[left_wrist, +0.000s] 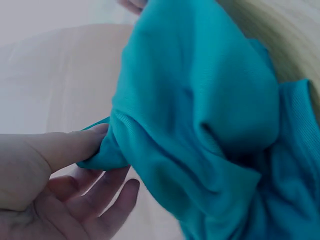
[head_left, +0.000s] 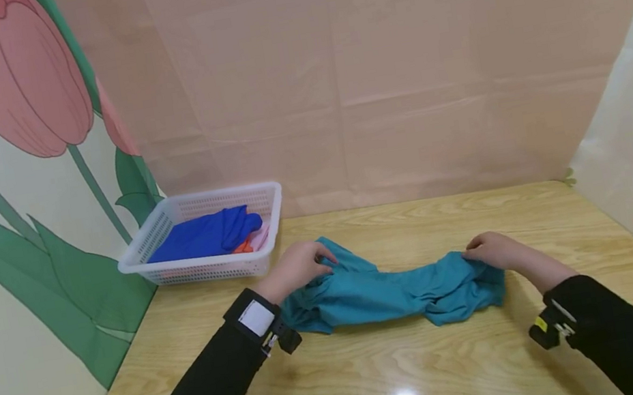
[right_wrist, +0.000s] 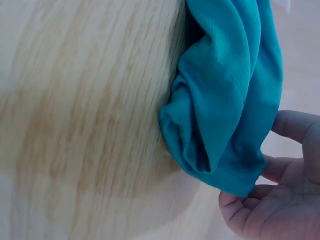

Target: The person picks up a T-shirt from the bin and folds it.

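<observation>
A crumpled teal garment (head_left: 381, 294) stretches from side to side between both hands, low over the wooden table. My left hand (head_left: 298, 271) pinches its upper left part; in the left wrist view the thumb and index finger of that hand (left_wrist: 65, 185) grip a small fold, with the other fingers loosely spread below. At the opposite end my right hand (head_left: 497, 250) pinches an edge. The right wrist view has the fingers of this hand (right_wrist: 280, 200) at a corner of the garment (right_wrist: 220, 100), whose middle sags in bunched folds.
A white perforated plastic basket (head_left: 203, 268) stands at the table's back left, holding a folded blue cloth (head_left: 198, 235) with orange and pink cloth beside it. Behind the wooden table (head_left: 443, 371) hangs a plain pinkish backdrop (head_left: 336, 84). Flower-printed sheets flank both sides.
</observation>
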Available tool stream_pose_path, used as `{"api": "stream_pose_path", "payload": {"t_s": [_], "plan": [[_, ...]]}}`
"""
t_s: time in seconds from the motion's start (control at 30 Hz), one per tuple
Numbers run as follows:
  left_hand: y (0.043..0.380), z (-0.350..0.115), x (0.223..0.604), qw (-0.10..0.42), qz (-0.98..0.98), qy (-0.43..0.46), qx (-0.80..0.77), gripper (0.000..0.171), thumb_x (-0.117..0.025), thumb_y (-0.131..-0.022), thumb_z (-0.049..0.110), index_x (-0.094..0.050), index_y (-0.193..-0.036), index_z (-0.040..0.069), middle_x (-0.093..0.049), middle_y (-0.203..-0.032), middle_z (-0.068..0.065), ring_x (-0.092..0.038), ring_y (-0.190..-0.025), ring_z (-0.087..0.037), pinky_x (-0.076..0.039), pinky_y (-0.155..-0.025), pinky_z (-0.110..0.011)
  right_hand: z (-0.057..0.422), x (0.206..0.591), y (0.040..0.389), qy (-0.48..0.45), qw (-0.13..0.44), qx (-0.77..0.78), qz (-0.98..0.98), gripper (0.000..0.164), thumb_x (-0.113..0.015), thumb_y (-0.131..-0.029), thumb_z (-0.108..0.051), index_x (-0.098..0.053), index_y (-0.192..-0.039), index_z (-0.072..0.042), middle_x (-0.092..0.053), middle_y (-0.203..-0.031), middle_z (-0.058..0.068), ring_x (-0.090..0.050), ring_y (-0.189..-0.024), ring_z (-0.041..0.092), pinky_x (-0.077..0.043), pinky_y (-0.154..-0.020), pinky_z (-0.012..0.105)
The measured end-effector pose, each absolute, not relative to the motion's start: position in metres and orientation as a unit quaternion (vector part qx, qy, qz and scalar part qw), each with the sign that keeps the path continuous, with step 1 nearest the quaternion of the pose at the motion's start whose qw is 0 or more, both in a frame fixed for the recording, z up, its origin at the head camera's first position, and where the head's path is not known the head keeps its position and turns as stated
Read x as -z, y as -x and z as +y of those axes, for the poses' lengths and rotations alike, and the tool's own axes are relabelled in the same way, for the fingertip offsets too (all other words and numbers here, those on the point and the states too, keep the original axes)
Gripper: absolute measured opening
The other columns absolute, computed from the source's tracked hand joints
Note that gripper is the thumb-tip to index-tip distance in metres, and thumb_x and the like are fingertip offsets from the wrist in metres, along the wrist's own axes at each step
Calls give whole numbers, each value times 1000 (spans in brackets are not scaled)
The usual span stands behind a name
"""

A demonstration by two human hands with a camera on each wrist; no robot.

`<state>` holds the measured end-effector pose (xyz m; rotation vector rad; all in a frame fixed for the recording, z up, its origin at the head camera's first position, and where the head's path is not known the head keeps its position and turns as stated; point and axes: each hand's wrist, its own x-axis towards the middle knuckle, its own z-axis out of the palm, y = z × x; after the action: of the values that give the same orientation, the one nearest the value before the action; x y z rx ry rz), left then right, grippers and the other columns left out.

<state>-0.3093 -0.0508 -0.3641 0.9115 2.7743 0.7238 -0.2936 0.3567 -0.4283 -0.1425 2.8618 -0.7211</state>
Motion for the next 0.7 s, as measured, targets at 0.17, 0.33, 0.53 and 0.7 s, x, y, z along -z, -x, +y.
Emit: {"api": "stream_pose_path", "payload": {"t_s": [0.17,0.33,0.53,0.7], "plan": [[305,-56,347,8,918,-302,-259,20,-69,-90,5,-73,-110,4,-69,-109,-8,-63,-102,-23,-50,-89,-35,357,423,294,77,124,238,960,41,-60,-92,-17,-60,-112,19,-60,-110,34,-58,-101,46,-50,-82,51],[307,-67,335,-86,910,-296,-276,23,-68,-91,4,-72,-113,5,-69,-110,-8,-63,-103,-23,-51,-88,-35,354,418,293,77,96,246,962,26,-64,-89,-12,-66,-98,12,-66,-91,17,-60,-80,26,-51,-68,41],[312,-78,316,-200,893,-289,-280,22,-67,-91,3,-71,-112,4,-63,-101,-11,-61,-94,-25,-50,-81,-37,354,404,294,46,21,250,967,29,-64,-91,-16,-66,-99,11,-65,-91,20,-59,-79,30,-50,-66,42],[314,-86,302,-239,884,-275,-291,24,-63,-93,2,-69,-116,2,-59,-103,-13,-60,-94,-26,-50,-81,-36,354,388,293,17,-42,272,961,38,-61,-95,-22,-61,-110,13,-62,-103,28,-58,-87,37,-50,-70,47]]}}
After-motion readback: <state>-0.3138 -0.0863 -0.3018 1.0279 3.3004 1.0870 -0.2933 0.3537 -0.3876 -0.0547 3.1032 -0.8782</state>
